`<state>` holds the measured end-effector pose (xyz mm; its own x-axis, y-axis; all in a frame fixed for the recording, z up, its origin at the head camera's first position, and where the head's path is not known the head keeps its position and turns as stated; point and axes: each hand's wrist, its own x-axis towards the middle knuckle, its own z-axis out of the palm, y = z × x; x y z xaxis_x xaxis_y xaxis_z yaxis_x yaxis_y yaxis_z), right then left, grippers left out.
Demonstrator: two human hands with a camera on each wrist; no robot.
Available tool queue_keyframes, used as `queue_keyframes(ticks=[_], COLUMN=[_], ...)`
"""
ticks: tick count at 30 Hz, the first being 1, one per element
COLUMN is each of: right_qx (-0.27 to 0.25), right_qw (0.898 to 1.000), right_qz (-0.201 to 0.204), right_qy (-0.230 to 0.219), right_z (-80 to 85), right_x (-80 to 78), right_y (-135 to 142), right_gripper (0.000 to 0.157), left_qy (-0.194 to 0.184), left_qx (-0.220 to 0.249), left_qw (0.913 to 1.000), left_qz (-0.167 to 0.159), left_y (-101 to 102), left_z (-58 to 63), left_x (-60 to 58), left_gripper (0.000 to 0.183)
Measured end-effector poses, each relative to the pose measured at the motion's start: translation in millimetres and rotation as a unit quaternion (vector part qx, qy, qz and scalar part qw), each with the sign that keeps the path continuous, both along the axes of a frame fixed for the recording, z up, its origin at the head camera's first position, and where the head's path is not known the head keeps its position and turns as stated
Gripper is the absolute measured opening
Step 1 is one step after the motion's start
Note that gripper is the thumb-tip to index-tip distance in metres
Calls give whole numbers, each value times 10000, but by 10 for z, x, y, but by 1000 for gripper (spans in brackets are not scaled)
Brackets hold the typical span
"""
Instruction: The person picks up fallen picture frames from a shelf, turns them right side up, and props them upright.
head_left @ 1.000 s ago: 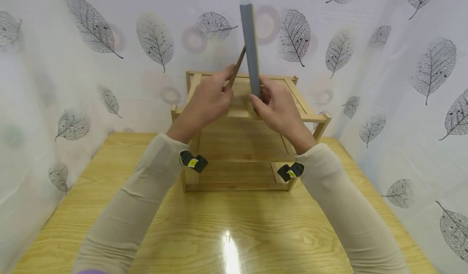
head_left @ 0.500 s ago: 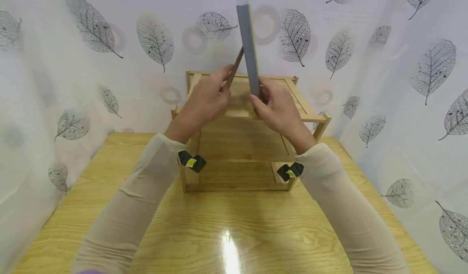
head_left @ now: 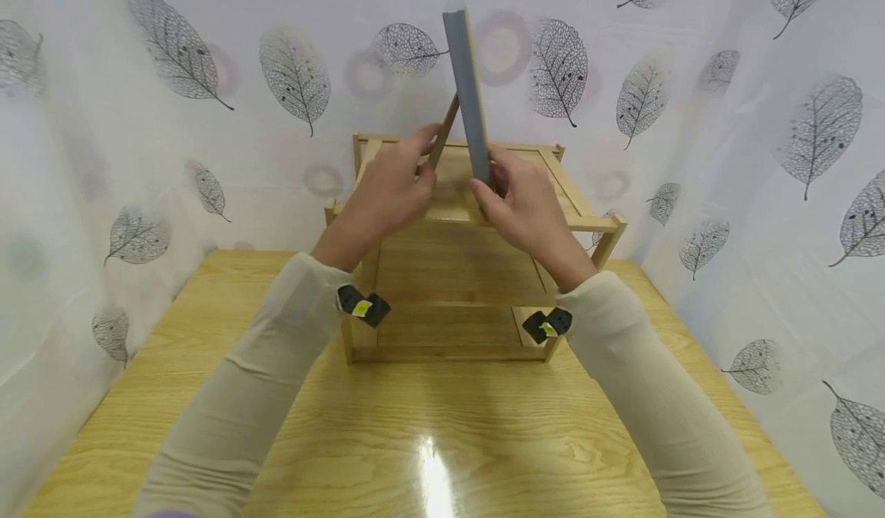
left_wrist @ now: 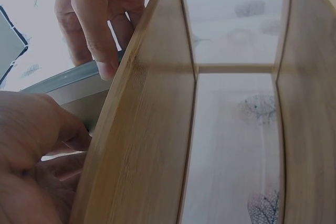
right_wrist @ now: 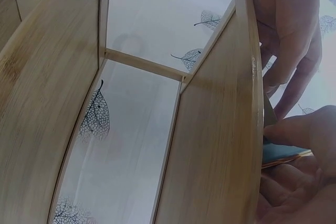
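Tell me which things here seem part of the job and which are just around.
Likely the job:
- grey slab, held by the right hand
- thin brown panel, held by the left hand
- wooden rack, below both hands

Likely just surroundings:
- wooden table
- leaf-print backdrop

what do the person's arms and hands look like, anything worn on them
The left sleeve and right sleeve are long and cream, with some wrinkles. Each bears a black device with a yellow patch near its end. The left hand and right hand wear no gloves.
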<state>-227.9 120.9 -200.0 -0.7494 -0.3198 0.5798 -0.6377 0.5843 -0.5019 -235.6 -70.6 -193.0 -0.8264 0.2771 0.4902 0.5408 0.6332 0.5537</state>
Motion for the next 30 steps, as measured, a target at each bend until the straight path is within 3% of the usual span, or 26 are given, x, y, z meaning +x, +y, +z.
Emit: queue_keyframes(ticks=[5, 10, 15, 18, 23, 30], right_qx=[36, 102, 103, 77, 33, -115], right_qw=[10000, 9998, 9998, 9999, 9999, 9999], right_qz=[-7, -17, -49, -51, -70, -115], right_qy=[39, 161, 158, 122, 145, 55], right_z=[-8, -16, -12, -5, -2, -10], right_x=[2, -12, -4, 9, 14, 33], right_y=[6, 12, 9, 17, 25, 24], right_gripper=[26, 24, 26, 30, 33, 33], left_qy=[214, 701, 1105, 1287, 1073, 276], left_qx=[138, 434, 1167, 1677, 1949, 1808], left_qw=[9994, 9950, 9839, 9758, 9749, 9830], left_qz=[235, 569, 778, 557, 63, -162], left_y=[-6, 6, 56, 111, 196, 298], left_z=[21, 76, 104, 107, 101, 89], left_x=[45, 121, 177, 196, 222, 237], left_gripper=[51, 44, 37, 31, 31, 43])
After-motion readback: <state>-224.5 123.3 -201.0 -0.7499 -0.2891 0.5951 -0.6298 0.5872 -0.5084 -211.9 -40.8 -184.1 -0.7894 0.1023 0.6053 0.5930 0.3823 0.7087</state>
